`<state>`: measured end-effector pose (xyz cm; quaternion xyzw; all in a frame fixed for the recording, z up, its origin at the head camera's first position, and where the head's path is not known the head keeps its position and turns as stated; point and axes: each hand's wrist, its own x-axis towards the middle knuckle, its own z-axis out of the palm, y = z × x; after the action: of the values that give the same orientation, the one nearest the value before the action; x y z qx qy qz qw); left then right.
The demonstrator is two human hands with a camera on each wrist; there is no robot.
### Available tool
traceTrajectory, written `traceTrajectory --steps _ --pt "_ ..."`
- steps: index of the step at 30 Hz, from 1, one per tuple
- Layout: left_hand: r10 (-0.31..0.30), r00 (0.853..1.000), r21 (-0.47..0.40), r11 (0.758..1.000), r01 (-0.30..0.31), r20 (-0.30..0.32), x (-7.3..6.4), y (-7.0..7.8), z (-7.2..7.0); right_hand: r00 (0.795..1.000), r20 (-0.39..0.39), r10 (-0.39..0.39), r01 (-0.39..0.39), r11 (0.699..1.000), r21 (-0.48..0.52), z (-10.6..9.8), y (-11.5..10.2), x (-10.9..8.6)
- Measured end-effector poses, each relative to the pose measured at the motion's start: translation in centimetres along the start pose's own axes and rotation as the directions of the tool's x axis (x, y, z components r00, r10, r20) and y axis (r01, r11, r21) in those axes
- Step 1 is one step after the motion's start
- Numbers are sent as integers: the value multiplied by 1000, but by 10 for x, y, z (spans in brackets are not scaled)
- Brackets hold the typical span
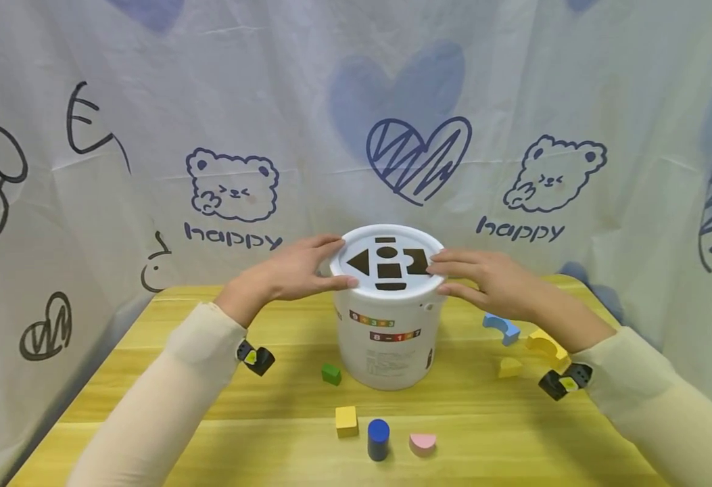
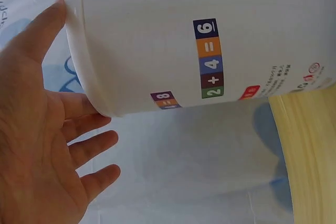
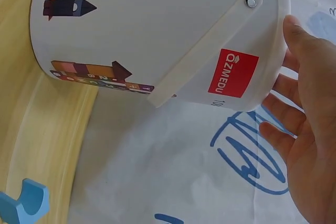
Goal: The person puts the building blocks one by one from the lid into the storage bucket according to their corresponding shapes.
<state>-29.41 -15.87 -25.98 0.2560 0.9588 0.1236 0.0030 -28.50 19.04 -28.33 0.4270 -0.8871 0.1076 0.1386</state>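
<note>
A white bucket (image 1: 386, 345) stands upright on the table, with coloured sums printed on its side. Its white lid (image 1: 416, 242) is on top and has several dark shaped holes, among them a triangle, a circle and a square. My left hand (image 1: 289, 272) touches the lid's left rim, thumb at the front and index finger farther back. On the opposite rim rests my right hand (image 1: 498, 281), its fingers over the edge of the lid. Both hands have their fingers fairly straight. In the right wrist view, a white strap handle (image 3: 205, 48) hangs down the bucket's side.
In front of the bucket lie a green block (image 1: 331, 374), a yellow cube (image 1: 346, 421), a blue cylinder (image 1: 378, 439) and a pink half-round block (image 1: 422, 444). To its right are a blue arch (image 1: 502, 328), a yellow arch (image 1: 547, 347) and a small yellow block (image 1: 510, 368). A printed curtain (image 1: 331, 101) hangs behind.
</note>
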Motion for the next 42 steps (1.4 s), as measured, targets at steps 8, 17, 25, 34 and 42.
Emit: traceTrajectory --steps 8,17,25,34,42 --pt "30 1000 -16 999 -30 -11 -4 11 2 999 -15 -39 39 999 -5 -3 1 -16" --pt "22 999 -7 1000 -23 -42 -6 16 7 989 -93 -118 114 992 -47 0 0 -26" --pt "21 999 -9 1000 -22 -50 -4 16 7 996 -91 -18 17 1000 -17 3 2 -41" --pt "26 999 11 1000 -26 -40 -1 17 6 993 -94 71 -71 997 7 11 13 -68" --pt "35 998 5 999 -35 -58 -2 17 6 991 -67 112 -109 993 52 32 28 -90"
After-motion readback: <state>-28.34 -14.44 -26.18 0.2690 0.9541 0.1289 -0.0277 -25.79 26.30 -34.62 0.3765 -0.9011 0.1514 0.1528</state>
